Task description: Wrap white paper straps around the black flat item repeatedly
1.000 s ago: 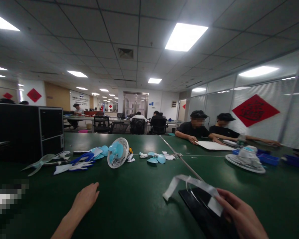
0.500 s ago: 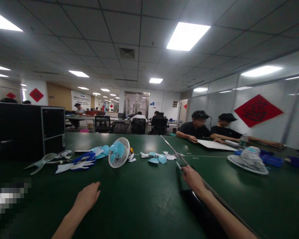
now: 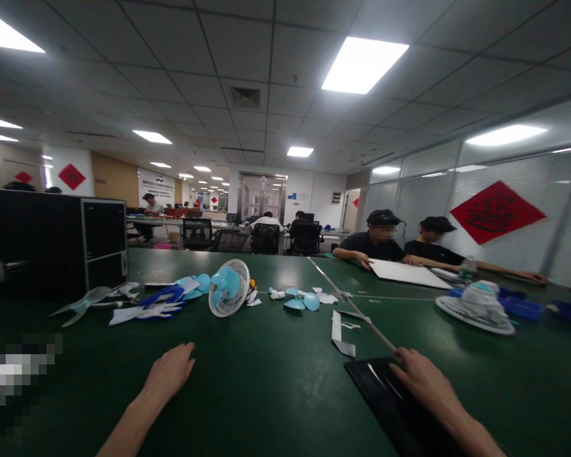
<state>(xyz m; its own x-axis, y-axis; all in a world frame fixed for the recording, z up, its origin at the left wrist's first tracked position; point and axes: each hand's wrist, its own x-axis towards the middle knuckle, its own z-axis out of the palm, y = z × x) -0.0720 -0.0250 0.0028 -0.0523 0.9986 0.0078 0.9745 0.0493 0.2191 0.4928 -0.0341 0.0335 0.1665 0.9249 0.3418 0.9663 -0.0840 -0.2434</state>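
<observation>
On a green worktop (image 3: 266, 387) with a smooth, faintly shining surface, a boxy black computer case (image 3: 52, 247) stands at far left, beside a translucent curved blade (image 3: 88, 303). Next come white-and-blue fabric gloves (image 3: 155, 306) lying in soft folds. The person's left hand (image 3: 171, 371), nearer the camera, hovers or rests with its fingers loosely bent and slightly parted, nothing seen in them. Beyond it tilts a round white fan cage (image 3: 229, 289), its slim ribs fronted by smooth pale-blue blades; a separate pale-blue rotor (image 3: 302, 299) with rounded blades lies flat to its right.

Toward the right, a flat, pale strip (image 3: 337, 330) lies bent at sharp angles on the worktop, near a narrow metal strip (image 3: 323, 274). Just nearer lies a thin black panel (image 3: 374, 387), straight-edged and glossy, carrying a bright streak of light. The right hand (image 3: 423, 374) is over its upper right part; whether the fingers pinch the edge cannot be told.

Farther off, a co-worker (image 3: 383, 238) handles a flat white board (image 3: 409, 273). At far right, a white grille (image 3: 457, 317) bears a rounded white bundle (image 3: 480, 298), beside a blue plastic tray (image 3: 523, 309), its contents unclear.
</observation>
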